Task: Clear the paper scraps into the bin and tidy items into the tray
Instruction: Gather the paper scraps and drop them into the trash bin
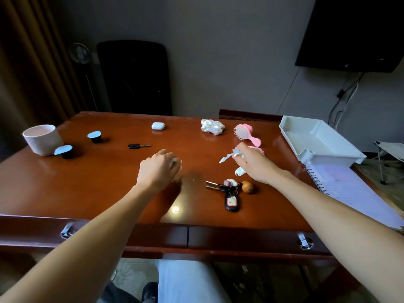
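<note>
My left hand is curled over a white paper scrap at the middle of the wooden table. My right hand pinches a torn white paper strip; another scrap lies just under it. A crumpled white wad sits at the back. The white tray stands at the right, with nothing visible inside it. The small white ribbed bin stands at the far left. Loose items: a white earbud case, a pink hairbrush, a single black key, a key bunch.
Two black capsules with blue lids lie near the bin. A spiral notebook lies at the right front. A pink object is half hidden behind my right hand. A dark chair stands behind the table.
</note>
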Demonstrator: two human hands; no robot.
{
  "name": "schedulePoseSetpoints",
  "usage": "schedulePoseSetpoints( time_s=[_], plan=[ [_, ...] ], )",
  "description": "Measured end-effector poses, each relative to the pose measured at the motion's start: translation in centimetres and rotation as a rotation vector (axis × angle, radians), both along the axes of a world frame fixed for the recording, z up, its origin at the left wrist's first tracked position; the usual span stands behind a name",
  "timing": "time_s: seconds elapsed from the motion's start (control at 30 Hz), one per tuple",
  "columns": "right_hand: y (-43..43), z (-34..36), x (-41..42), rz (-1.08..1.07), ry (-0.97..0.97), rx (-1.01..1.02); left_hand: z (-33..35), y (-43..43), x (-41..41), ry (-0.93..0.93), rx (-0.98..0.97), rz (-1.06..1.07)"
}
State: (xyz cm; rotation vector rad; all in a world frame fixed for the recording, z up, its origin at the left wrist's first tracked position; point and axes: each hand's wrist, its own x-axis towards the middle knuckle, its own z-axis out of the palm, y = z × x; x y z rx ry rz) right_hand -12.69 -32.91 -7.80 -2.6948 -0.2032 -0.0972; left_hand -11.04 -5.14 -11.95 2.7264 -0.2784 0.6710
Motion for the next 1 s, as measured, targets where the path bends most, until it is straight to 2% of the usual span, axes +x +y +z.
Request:
schedulePoseSetpoints(
  time_s=[0.73,1.0],
  plan=[
    [20.3,-0.5,2.5,0.396,-0.002,-0.033,0.6,14.5,-3.7,-0.027,-0.017,0.213],
    [29.3,-1.5,1.4,0.563,-0.007,-0.01,1.0,22.0,-7.0,-0.043,0.044,0.327]
  ],
)
